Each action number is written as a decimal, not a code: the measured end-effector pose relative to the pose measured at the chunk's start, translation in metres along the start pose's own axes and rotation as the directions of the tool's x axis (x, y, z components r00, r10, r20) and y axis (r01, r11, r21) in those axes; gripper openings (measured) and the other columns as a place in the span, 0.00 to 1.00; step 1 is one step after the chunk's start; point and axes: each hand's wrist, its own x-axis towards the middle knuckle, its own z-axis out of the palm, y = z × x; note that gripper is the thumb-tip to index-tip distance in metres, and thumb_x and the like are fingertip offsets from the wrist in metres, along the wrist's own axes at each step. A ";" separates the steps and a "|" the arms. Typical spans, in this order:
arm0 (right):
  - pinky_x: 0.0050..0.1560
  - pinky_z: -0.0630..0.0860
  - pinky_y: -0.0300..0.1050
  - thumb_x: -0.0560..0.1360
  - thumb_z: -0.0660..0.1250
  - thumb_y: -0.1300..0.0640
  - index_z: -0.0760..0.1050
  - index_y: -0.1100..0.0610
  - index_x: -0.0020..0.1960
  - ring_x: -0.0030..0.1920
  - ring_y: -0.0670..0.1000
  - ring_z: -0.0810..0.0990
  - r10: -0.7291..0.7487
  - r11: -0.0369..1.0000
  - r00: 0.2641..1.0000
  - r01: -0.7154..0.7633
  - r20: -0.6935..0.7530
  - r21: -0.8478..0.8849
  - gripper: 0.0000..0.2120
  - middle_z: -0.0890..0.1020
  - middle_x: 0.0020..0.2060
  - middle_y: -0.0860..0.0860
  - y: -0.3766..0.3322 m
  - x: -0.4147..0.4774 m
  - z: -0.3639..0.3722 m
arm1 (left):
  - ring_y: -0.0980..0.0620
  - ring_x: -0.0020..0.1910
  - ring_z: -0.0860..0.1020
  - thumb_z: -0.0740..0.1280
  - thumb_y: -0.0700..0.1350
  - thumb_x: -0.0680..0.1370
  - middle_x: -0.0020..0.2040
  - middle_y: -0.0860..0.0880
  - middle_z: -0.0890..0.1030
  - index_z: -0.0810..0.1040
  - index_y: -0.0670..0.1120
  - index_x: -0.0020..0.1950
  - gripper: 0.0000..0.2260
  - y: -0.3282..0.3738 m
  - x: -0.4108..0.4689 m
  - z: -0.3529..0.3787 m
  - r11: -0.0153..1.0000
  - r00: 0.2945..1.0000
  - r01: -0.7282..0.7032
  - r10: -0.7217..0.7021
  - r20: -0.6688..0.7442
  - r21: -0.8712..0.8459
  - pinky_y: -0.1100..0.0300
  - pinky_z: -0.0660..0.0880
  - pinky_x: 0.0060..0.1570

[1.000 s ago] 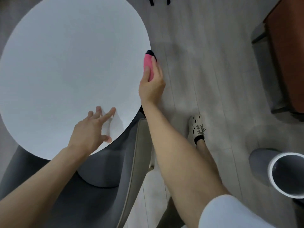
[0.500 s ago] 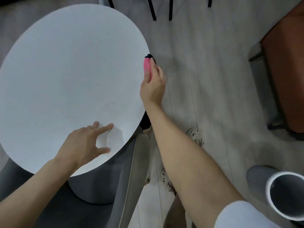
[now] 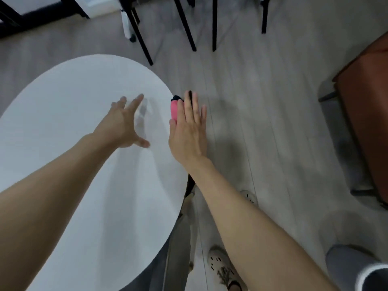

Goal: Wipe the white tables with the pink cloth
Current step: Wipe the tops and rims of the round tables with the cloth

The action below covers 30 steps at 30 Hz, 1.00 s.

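Head view: the round white counter (image 3: 63, 122) fills the left side, its top bare around the arms. The left hand (image 3: 123, 124) reaches over the counter's far right part, fingers spread and straight, thumb stuck out to the side, holding nothing. It is blurred, so I cannot tell whether it touches the top. At the counter's right rim sits the pink cloth (image 3: 174, 110), bunched with a dark edge at its far end. The right hand (image 3: 189, 133) lies flat against the cloth, fingers straight and close together, thumb alongside, half over the rim and half past it above the floor (image 3: 262, 101). Under the counter's near right edge a grey seat (image 3: 178, 248) shows. Just right of that stands a pale shoe (image 3: 222, 267). Beyond the counter rise thin black legs (image 3: 184, 24). Well to the counter's right are a brown chair (image 3: 365, 114) and, nearer the camera, a grey tub (image 3: 357, 267).
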 end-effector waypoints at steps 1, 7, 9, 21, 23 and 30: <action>0.86 0.47 0.64 0.88 0.54 0.52 0.57 0.63 0.86 0.88 0.58 0.45 -0.033 0.999 0.999 0.034 0.011 -0.013 0.29 0.53 0.87 0.59 0.000 0.009 0.003 | 0.35 0.87 0.51 0.90 0.57 0.59 0.89 0.40 0.47 0.42 0.63 0.88 0.72 -0.001 0.016 -0.007 1.000 1.000 0.026 -0.026 0.017 0.017 0.35 0.64 0.80; 0.84 0.45 0.71 0.89 0.51 0.49 0.60 0.60 0.86 0.88 0.57 0.48 -0.015 0.997 0.999 0.018 0.034 -0.078 0.28 0.63 0.85 0.55 0.006 0.000 -0.007 | 0.29 0.81 0.58 0.90 0.64 0.50 0.86 0.43 0.49 0.38 0.69 0.85 0.78 -0.015 0.062 -0.016 0.998 0.991 0.048 -0.053 0.125 0.048 0.31 0.71 0.74; 0.84 0.44 0.69 0.88 0.51 0.51 0.62 0.62 0.84 0.88 0.59 0.46 -0.044 0.995 0.997 0.050 0.069 -0.088 0.28 0.62 0.85 0.58 0.001 0.012 -0.009 | 0.29 0.81 0.56 0.90 0.63 0.49 0.86 0.44 0.47 0.38 0.69 0.85 0.79 -0.018 0.063 -0.014 0.998 0.992 0.045 -0.048 0.118 0.031 0.32 0.72 0.73; 0.77 0.70 0.57 0.90 0.52 0.51 0.59 0.56 0.86 0.80 0.55 0.66 0.033 0.945 0.985 -0.086 0.168 0.315 0.25 0.65 0.81 0.53 -0.003 -0.003 -0.020 | 0.34 0.83 0.50 0.90 0.63 0.48 0.86 0.49 0.43 0.36 0.73 0.83 0.79 -0.025 0.068 -0.008 0.999 0.994 0.042 -0.043 0.103 0.017 0.28 0.75 0.67; 0.73 0.72 0.56 0.90 0.53 0.53 0.63 0.57 0.84 0.71 0.56 0.73 -0.014 0.965 0.993 -0.017 0.116 0.260 0.24 0.71 0.75 0.54 -0.001 0.034 -0.009 | 0.35 0.84 0.48 0.90 0.62 0.48 0.86 0.49 0.42 0.35 0.73 0.82 0.79 -0.024 0.069 -0.009 0.998 0.992 0.059 -0.061 0.107 0.015 0.27 0.74 0.68; 0.80 0.63 0.58 0.88 0.55 0.55 0.64 0.58 0.83 0.64 0.54 0.77 -0.254 0.967 0.951 0.251 0.175 0.037 0.24 0.77 0.66 0.51 -0.029 0.158 0.041 | 0.38 0.84 0.43 0.90 0.61 0.52 0.86 0.49 0.37 0.33 0.73 0.82 0.77 -0.022 0.065 -0.010 0.997 0.990 0.077 -0.080 0.116 0.027 0.30 0.73 0.70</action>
